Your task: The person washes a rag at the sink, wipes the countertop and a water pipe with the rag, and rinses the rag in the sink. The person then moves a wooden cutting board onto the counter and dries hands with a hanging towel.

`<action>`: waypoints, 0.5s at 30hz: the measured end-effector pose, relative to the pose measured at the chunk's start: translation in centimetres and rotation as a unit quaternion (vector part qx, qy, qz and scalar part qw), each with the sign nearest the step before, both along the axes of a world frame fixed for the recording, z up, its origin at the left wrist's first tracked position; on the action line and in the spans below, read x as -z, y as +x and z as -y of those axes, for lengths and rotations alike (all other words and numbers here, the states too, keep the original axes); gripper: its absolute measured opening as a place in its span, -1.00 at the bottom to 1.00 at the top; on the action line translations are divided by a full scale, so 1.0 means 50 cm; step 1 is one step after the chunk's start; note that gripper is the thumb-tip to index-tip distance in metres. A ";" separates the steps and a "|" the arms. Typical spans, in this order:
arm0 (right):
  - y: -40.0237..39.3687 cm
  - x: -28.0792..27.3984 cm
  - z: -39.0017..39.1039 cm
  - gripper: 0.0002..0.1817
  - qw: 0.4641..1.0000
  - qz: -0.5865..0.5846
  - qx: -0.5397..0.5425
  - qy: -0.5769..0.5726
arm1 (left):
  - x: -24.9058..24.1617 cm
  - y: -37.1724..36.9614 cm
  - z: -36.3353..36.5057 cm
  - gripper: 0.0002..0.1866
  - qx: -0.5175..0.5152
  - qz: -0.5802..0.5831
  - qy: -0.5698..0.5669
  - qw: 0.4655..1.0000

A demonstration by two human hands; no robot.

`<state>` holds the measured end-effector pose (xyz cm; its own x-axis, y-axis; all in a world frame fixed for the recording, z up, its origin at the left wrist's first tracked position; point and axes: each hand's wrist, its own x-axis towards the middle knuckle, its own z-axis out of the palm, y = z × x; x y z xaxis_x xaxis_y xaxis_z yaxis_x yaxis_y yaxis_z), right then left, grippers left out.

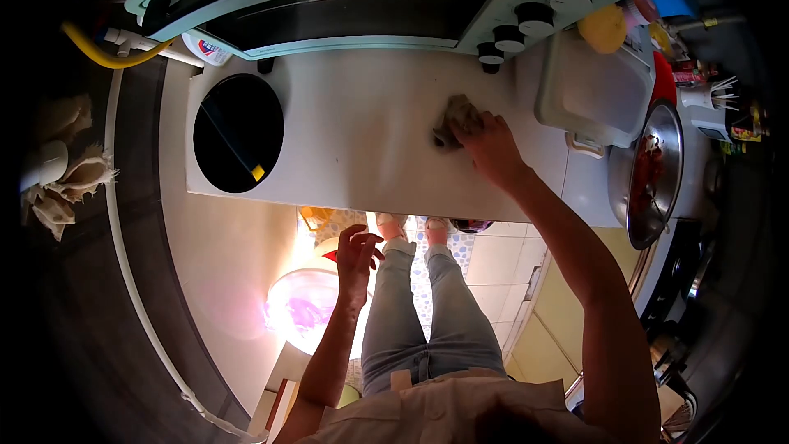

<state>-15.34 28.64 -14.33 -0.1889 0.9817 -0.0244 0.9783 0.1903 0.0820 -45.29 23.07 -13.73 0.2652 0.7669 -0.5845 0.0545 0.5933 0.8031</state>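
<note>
My right hand presses a bunched greyish-brown cloth onto the white countertop, right of its middle. The fingers are closed over the cloth, hiding part of it. My left hand hangs in the air below the counter's front edge, fingers loosely curled and apart, with nothing seen in it. A round black pan-like disc lies at the counter's left end, with a dark bar tipped in yellow across it.
A pale green oven with black knobs stands at the back. To the right are a lidded plastic container and a metal bowl with reddish food. A brightly lit basin sits on the floor beside my legs.
</note>
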 end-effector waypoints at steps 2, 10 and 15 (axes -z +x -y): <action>0.001 0.003 -0.052 -0.48 1.000 0.002 0.023 -0.009 | -0.002 0.019 -0.005 -0.71 0.014 -0.002 -0.015 1.000; -0.020 0.031 0.015 -0.37 0.997 -0.069 0.010 0.026 | -0.010 0.125 -0.041 -0.83 0.041 -0.008 -0.009 0.999; -0.010 0.030 -0.087 -0.38 0.997 -0.058 0.054 0.012 | 0.002 0.144 -0.079 -0.85 0.047 -0.027 0.033 0.998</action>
